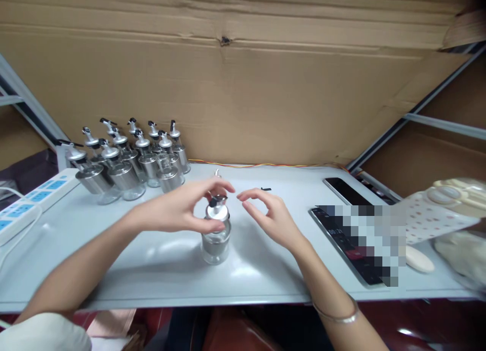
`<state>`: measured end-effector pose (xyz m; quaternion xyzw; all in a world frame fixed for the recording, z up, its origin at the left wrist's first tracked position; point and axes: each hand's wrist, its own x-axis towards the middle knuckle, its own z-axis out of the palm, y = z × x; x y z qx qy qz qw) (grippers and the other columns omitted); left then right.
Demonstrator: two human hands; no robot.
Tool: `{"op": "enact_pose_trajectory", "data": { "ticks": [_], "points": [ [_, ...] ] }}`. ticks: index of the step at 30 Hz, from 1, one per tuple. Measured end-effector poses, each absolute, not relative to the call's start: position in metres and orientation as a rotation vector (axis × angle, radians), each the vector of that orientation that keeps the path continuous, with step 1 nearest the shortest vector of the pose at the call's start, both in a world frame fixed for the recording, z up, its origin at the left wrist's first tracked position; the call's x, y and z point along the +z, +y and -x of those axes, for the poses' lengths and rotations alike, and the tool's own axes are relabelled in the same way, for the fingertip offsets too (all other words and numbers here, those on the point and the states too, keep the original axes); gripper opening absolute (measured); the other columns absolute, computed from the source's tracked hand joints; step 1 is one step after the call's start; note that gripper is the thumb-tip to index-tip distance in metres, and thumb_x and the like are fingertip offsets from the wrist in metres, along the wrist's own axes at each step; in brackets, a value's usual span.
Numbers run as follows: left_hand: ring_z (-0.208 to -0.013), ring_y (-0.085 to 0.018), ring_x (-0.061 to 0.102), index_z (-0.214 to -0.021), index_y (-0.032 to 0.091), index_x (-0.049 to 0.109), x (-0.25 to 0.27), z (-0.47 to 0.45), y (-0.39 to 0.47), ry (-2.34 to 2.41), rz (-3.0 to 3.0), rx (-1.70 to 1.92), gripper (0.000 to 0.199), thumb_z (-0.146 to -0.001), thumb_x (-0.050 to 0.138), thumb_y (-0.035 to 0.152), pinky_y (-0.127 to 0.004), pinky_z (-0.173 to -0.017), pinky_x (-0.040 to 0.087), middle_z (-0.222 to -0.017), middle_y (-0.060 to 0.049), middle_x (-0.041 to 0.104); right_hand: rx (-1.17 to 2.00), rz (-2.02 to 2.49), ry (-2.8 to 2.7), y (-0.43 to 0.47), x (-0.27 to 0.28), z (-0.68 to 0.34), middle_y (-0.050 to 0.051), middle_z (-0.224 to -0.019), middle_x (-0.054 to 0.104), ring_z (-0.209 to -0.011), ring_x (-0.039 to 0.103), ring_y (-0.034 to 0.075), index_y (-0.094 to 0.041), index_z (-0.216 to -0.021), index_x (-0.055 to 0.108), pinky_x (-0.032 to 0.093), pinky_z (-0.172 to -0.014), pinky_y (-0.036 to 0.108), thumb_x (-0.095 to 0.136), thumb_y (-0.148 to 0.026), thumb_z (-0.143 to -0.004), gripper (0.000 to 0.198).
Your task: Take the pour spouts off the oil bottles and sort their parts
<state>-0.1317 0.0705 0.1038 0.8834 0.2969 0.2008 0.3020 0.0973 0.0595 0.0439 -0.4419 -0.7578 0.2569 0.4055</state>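
A glass oil bottle [215, 245] with a steel band stands upright on the table in front of me. Its silver pourer top [217, 212] carries a black flap. My left hand [182, 207] curves around this top, thumb in front and fingers behind, spread apart; whether the skin touches it I cannot tell. To the right of the bottle, my right hand [271, 214] hovers with bent, parted fingers and nothing in them. Just beyond my left hand a small silver tip [217, 172] shows, mostly hidden. A small black piece [266, 189] lies behind my right hand.
Several similar bottles [127, 176] with pourers stand grouped at the back left. A white power strip [38, 199] runs along the left edge. Two phones [349, 191], a white oval object [419, 259] and a dotted pouch [429, 214] lie at right. Cardboard [266, 98] walls the back.
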Motion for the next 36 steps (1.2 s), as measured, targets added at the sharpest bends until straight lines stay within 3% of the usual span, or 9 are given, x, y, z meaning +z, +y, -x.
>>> {"op": "enact_pose_trajectory", "data": {
  "ticks": [3, 6, 10, 17, 22, 28, 36],
  "points": [
    [-0.078, -0.016, 0.059, -0.107, 0.022, 0.05, 0.074, 0.103, 0.063, 0.638, -1.984, 0.629, 0.027, -0.087, 0.052, 0.04, -0.029, -0.067, 0.048, -0.09, -0.005, 0.063, 0.612, 1.005, -1.699, 0.033, 0.053, -0.094, 0.006, -0.105, 0.066, -0.105, 0.06, 0.021, -0.023, -0.095, 0.061, 0.046, -0.092, 0.038, 0.047, -0.029, -0.092, 0.016],
    [-0.077, -0.016, 0.057, -0.107, 0.021, 0.044, 0.049, 0.083, 0.054, 0.541, -1.643, 0.869, 0.036, -0.083, 0.057, 0.046, -0.028, -0.066, 0.047, -0.09, -0.005, 0.06, 0.641, 0.935, -1.661, 0.012, 0.057, -0.088, 0.007, -0.116, 0.061, -0.115, 0.054, 0.022, -0.027, -0.109, 0.058, 0.043, -0.099, 0.04, 0.048, -0.032, -0.092, 0.021],
    [-0.078, -0.015, 0.054, -0.106, 0.02, 0.045, 0.038, 0.075, 0.046, 0.473, -1.574, 0.961, 0.038, -0.084, 0.055, 0.05, -0.027, -0.068, 0.045, -0.088, -0.004, 0.055, 0.681, 0.962, -1.645, 0.002, 0.057, -0.078, 0.007, -0.125, 0.056, -0.119, 0.05, 0.022, -0.027, -0.115, 0.055, 0.044, -0.099, 0.04, 0.054, -0.033, -0.089, 0.027],
    [-0.08, -0.015, 0.049, -0.108, 0.017, 0.053, 0.041, 0.077, 0.047, 0.53, -1.604, 0.92, 0.042, -0.086, 0.05, 0.053, -0.027, -0.074, 0.04, -0.09, -0.003, 0.054, 0.683, 1.035, -1.601, 0.005, 0.06, -0.066, 0.008, -0.12, 0.06, -0.114, 0.055, 0.021, -0.022, -0.112, 0.059, 0.047, -0.095, 0.037, 0.051, -0.031, -0.09, 0.026],
    [-0.075, -0.013, 0.046, -0.109, 0.017, 0.051, 0.035, 0.073, 0.044, 0.507, -1.593, 0.976, 0.045, -0.086, 0.048, 0.056, -0.025, -0.069, 0.039, -0.086, -0.002, 0.05, 0.713, 0.987, -1.559, 0.005, 0.057, -0.06, 0.007, -0.119, 0.061, -0.113, 0.056, 0.02, -0.022, -0.113, 0.06, 0.047, -0.093, 0.034, 0.05, -0.03, -0.09, 0.026],
    [-0.067, -0.011, 0.041, -0.103, 0.018, 0.047, 0.03, 0.072, 0.041, 0.447, -1.568, 1.056, 0.048, -0.081, 0.053, 0.06, -0.022, -0.06, 0.036, -0.078, 0.001, 0.045, 0.787, 0.872, -1.463, -0.001, 0.049, -0.051, 0.005, -0.122, 0.06, -0.117, 0.053, 0.019, -0.026, -0.116, 0.06, 0.044, -0.098, 0.032, 0.049, -0.027, -0.092, 0.027],
    [-0.067, -0.011, 0.043, -0.096, 0.019, 0.055, 0.033, 0.071, 0.043, 0.428, -1.568, 1.17, 0.049, -0.072, 0.063, 0.061, -0.022, -0.063, 0.038, -0.078, 0.001, 0.048, 0.796, 0.743, -1.435, 0.001, 0.043, -0.049, 0.004, -0.124, 0.057, -0.12, 0.049, 0.019, -0.028, -0.117, 0.06, 0.04, -0.101, 0.034, 0.052, -0.025, -0.091, 0.027]
  ]
}}
